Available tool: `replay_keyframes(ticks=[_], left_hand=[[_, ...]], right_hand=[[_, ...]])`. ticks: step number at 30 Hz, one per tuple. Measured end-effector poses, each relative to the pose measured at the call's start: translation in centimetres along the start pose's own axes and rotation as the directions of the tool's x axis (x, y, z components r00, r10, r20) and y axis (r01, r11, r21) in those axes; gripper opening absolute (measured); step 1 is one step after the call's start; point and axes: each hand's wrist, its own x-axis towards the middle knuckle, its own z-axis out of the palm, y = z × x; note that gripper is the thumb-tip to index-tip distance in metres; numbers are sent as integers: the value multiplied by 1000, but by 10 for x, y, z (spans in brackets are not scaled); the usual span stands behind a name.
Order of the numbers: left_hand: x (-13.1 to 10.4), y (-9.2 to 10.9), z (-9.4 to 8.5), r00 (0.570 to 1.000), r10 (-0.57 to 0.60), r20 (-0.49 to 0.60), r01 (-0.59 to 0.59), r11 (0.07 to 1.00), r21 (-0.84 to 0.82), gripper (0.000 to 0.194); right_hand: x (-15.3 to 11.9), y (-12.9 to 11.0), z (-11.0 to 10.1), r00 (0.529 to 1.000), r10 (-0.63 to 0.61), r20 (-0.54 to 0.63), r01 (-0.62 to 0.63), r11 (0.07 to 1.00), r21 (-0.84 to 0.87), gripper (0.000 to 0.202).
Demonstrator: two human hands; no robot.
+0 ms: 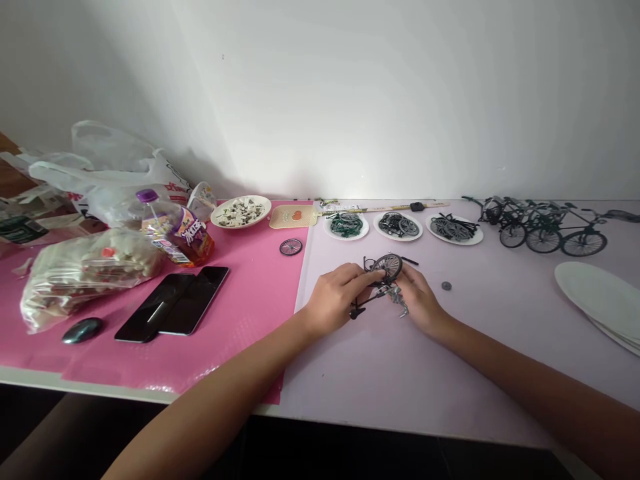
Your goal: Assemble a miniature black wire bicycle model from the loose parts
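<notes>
Two hands meet over a small model bicycle point(381, 283) on the pale mat point(450, 360), mid-table. Left hand point(336, 298) pinches the frame near the wheel, fingers closed on it; right hand point(417, 298) grips the other side, fingers curled round the rear parts. Bike lies tilted, half built, one spoked wheel up between the thumbs.

Risks, as I judge them: the thin frame could bend or snap if the two hands twist against each other. The wheel could pop off its fork and roll toward the edge. The tiny dark round part point(447, 286) just beside the right hand could get swept off by a wrist. The loose wheel point(291, 247) on the pink mat point(240, 313) sits well apart, easy to forget.

Counts: three small plates of parts point(398, 226) in a row at the back; finished bikes point(543, 225) at far right, about three, they overlap so hard to tell exactly. Two phones point(173, 303) side by side. One mouse point(83, 330). One bottle point(175, 230) lying down. One bowl point(241, 211) of pale pieces. White plates point(597, 297) stacked at right edge, number unclear.
</notes>
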Motion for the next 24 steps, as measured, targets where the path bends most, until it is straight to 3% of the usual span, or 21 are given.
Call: replay_keyframes(ticks=[7,12,15,20,24], left_hand=[[0,-6,0,1000,20,0,-20,997,68,40],[8,-7,-10,962,251,109,-273,876,397,40],[11,-4,-15,949,283,139,-315,821,477,38],[11,-8,-13,962,258,85,-266,836,480,44],[8,-17,-6,985,94,-142,-42,941,336,46]], right_hand=[[-1,2,2,1000,32,-1,-31,999,20,52],[0,-2,3,996,85,-12,-82,980,183,70],[-1,-9,5,996,89,-21,-82,975,207,62],[1,-8,5,994,104,-34,-95,975,202,53],[6,-2,2,994,110,-18,-102,964,244,46]])
